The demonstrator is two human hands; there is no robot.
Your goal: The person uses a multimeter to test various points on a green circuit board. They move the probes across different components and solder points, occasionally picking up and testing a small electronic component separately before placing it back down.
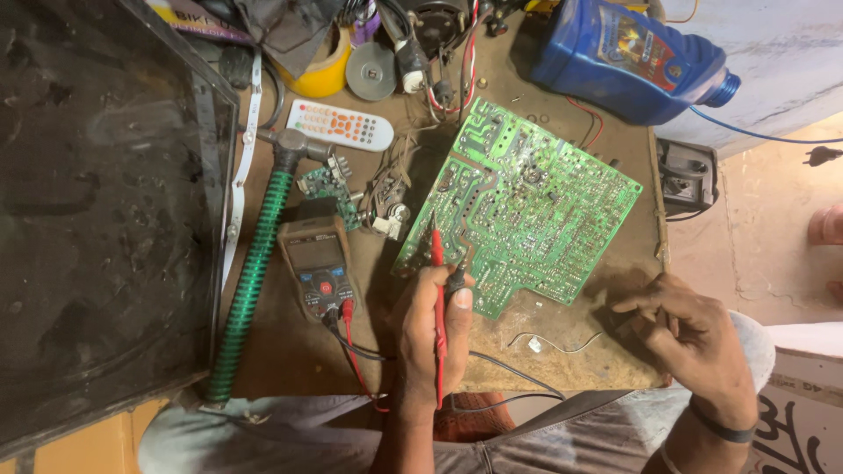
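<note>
A large green circuit board lies solder side up on the brown worktable. My left hand grips a red probe and a black probe together, with both tips touching the board's near left edge. Their leads run back to a brown multimeter lying left of the board. My right hand rests on the table's near right corner with its fingers bent toward the board. Whether it pinches something small is unclear.
A big dark screen panel fills the left side. A green-handled hammer, a white remote, a small circuit board and a yellow tape roll lie nearby. At the back right lies a blue bottle, and a black box sits at the right edge.
</note>
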